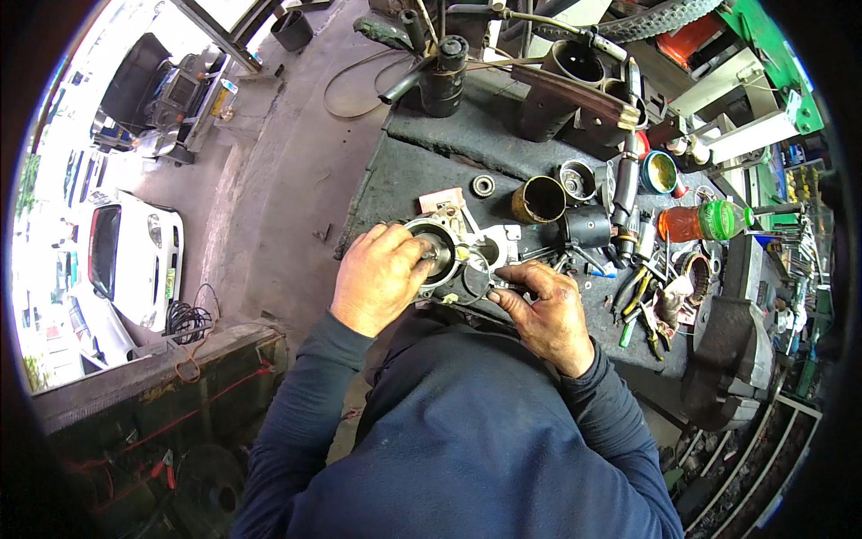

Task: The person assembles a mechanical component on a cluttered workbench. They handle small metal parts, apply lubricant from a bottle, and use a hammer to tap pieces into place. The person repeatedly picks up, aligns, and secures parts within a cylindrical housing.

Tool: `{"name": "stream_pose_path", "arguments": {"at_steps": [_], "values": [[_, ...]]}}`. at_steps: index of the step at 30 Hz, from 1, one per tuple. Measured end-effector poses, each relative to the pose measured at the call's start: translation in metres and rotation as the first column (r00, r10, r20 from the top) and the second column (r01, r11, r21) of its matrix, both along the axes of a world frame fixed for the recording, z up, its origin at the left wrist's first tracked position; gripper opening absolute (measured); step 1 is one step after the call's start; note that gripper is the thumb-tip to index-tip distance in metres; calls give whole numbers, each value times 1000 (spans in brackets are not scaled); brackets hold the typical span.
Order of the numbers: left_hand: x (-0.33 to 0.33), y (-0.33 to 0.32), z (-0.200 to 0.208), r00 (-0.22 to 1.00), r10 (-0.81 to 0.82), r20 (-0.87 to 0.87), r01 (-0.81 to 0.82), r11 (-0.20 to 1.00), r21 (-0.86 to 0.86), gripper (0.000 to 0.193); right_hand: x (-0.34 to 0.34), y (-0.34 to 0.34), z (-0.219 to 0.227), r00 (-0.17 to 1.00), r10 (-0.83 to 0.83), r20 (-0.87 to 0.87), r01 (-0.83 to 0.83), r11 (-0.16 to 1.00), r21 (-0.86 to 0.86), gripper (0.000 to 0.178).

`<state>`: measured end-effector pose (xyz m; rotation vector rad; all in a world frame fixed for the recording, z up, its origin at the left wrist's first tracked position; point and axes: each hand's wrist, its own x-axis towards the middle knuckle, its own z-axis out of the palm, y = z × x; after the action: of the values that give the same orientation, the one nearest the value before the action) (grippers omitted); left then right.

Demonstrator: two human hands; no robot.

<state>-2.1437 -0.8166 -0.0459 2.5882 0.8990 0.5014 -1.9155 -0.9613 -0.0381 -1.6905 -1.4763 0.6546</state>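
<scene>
At the near edge of the workbench, my left hand [382,274] is closed over a round, open-mouthed metal housing [437,289]. Its fingertips reach into the bore, so what they touch inside is partly hidden. To the right, my right hand [549,314] pinches thumb and fingers together at the edge of a thin ring [489,269], beside the housing. A pale metal casting [499,241] lies behind the ring. Beyond the housing are a small pinkish box [441,199] and a ball bearing [483,186].
The dark workbench [395,171] holds an open brown can [539,199], a blue-rimmed tin [659,172], and a bottle of red liquid [682,225]. Pliers [639,289] and several other tools lie right, near a large vise [732,359]. A white car [135,256] stands at left.
</scene>
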Motion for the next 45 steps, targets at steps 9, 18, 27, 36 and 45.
{"name": "stream_pose_path", "arguments": {"at_steps": [9,18,27,36,45], "values": [[-4,13,4,993,-115,35,111,991,80,17,-19,4,19,993,-104,-52,95,985,-144,27],[-8,17,14,986,-94,135,96,995,-8,17,-24,6,26,997,-76,-19,72,983,-166,32],[-13,26,13,982,-122,142,145,976,-161,19,-35,24,38,995,-7,98,28,977,-213,32],[-14,28,9,980,-141,141,165,970,-176,19,-55,57,56,971,76,225,15,926,-376,30],[-14,27,8,981,-122,153,145,978,-153,19,-66,73,36,895,217,390,-66,929,-365,30]]}}
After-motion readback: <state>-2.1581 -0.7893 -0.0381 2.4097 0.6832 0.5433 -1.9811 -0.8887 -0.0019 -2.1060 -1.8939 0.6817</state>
